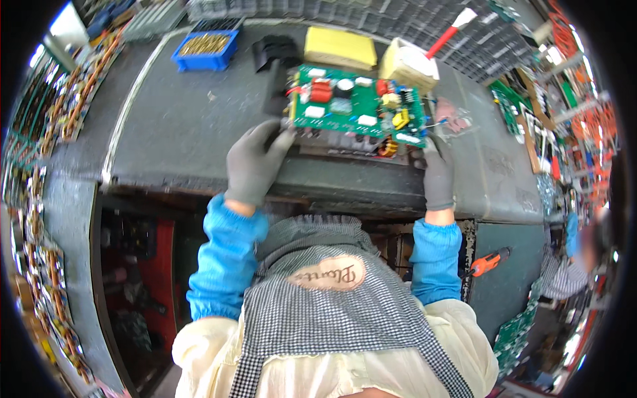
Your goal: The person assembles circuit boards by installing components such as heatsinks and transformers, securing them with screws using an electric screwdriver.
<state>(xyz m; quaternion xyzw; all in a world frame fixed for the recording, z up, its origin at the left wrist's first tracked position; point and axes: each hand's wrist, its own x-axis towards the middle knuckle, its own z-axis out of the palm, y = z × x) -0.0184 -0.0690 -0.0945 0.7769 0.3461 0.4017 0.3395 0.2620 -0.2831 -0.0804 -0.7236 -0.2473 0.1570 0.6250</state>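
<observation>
Seen from above, with twelve o'clock straight ahead of the wearer, a green circuit board (361,100) lies over the near edge of a dark workbench (172,126), toward twelve; its long axis runs roughly nine to three, the right end dipping slightly toward four; the gloved left hand (255,166) is at its near left corner, the board stretching away toward two from there; the gloved right hand (438,174) is at its near right corner, the board lying toward ten; both hands look about equally close; the left thumb and fingers are a little apart, the right fingers curled in narrowly; how firmly either grips cannot be told, as the fingertips are partly hidden; beyond, a blue bin (199,63) of brass-coloured pieces sits toward eleven and a yellow block (340,49) toward twelve; an orange tool (488,263) lies at four.
</observation>
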